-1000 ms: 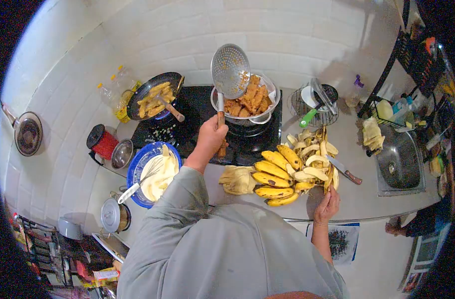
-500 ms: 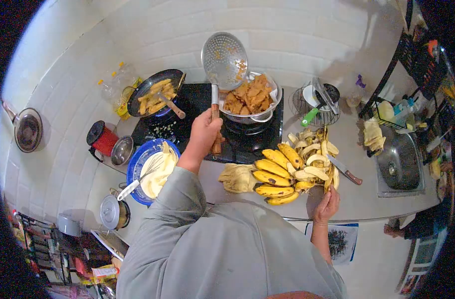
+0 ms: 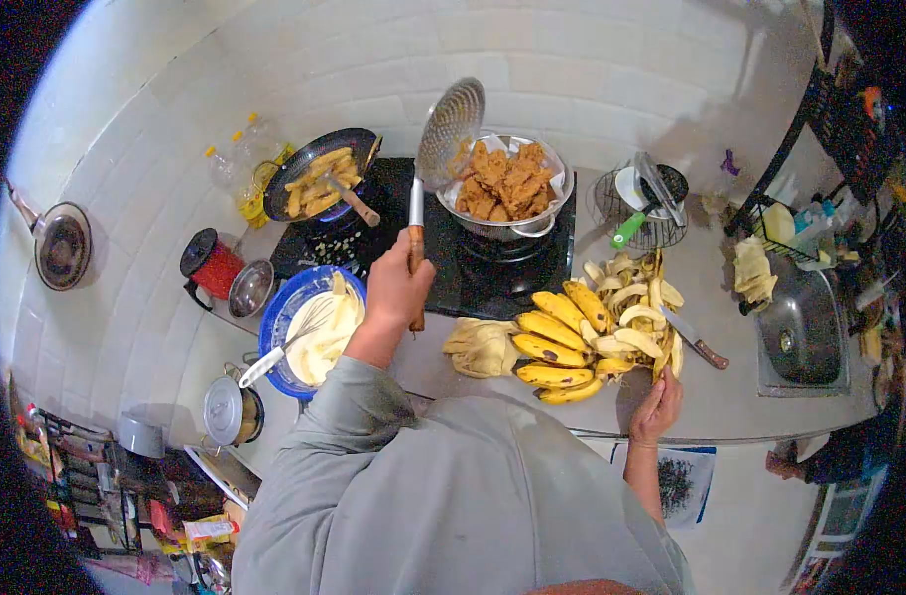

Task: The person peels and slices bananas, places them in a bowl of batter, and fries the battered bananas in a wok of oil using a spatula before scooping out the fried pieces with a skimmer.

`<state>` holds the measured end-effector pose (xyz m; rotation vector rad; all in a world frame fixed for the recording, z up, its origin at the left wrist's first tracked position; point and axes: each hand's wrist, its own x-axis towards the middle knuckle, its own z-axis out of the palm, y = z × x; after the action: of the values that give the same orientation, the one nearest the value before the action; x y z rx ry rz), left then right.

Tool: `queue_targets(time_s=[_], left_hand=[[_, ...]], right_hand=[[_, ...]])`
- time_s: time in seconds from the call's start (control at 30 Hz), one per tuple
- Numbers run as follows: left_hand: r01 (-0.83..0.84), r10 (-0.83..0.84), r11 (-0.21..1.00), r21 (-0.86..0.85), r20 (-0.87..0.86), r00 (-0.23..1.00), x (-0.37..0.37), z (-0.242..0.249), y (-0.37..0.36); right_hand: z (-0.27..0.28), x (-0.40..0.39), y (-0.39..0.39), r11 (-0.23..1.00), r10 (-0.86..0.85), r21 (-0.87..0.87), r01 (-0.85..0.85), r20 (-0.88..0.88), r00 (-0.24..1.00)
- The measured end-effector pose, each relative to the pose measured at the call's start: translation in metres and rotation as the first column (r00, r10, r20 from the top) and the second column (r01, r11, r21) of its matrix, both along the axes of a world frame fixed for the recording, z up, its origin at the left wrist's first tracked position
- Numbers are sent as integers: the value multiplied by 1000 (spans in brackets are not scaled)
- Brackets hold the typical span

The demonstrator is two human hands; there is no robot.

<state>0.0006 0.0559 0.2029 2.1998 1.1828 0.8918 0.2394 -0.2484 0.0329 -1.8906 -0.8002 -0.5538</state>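
My left hand (image 3: 400,282) is closed round the wooden handle of a perforated metal skimmer (image 3: 454,121), whose tilted bowl is held up beside a paper-lined pot (image 3: 550,224) heaped with brown fried pieces (image 3: 507,181). At the counter's front edge, my right hand (image 3: 657,405) has its fingers bent together near the banana peels, and what they may hold is too small to name. Yellow bananas (image 3: 549,339) and peeled ones (image 3: 635,340) lie left of and behind it. A knife (image 3: 696,339) rests on the pile's right side.
A wok (image 3: 321,177) with frying pieces and a spatula stands at the back left of the black stove (image 3: 473,283). Left of my left arm is a blue bowl (image 3: 277,315) with batter and a whisk. A sink (image 3: 802,342) and a wire rack (image 3: 601,203) are at right.
The skimmer has turned more edge-on and moved slightly down, away from over the pot. My left hand has shifted a little left and down. My right hand stays by the peels.
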Motion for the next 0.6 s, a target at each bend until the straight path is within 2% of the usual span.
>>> queue_targets(time_s=[0.03, 0.1, 0.13, 0.23, 0.47, 0.57, 0.6], left_hand=[[-1, 1, 1000, 1, -1, 1000, 0, -5, -1], [-35, 54, 995, 94, -207, 977, 1, -14, -1], [-37, 47, 998, 47, -241, 969, 1, -15, -2], [-59, 79, 995, 82, -270, 960, 1, -20, -1], [-79, 86, 996, 36, -296, 951, 3, -25, -5], [-76, 89, 995, 62, -245, 966, 4, -29, -3], [-71, 76, 997, 38, -165, 983, 4, -29, -3]], right_hand=[[-1, 1, 0, 1000, 1, 1, -1, -1, 1000], [-3, 4, -2, 1000, 9, -18, -8, 20, 1000], [-3, 3, -2, 1000, 9, -18, -8, 20, 1000], [-2, 2, -1, 1000, -4, -20, 5, 17, 1000], [-6, 5, -2, 1000, 9, -27, -9, -5, 1000], [-8, 5, -2, 1000, 19, -13, -19, -9, 1000], [-8, 5, -2, 1000, 23, -4, -23, -11, 1000]])
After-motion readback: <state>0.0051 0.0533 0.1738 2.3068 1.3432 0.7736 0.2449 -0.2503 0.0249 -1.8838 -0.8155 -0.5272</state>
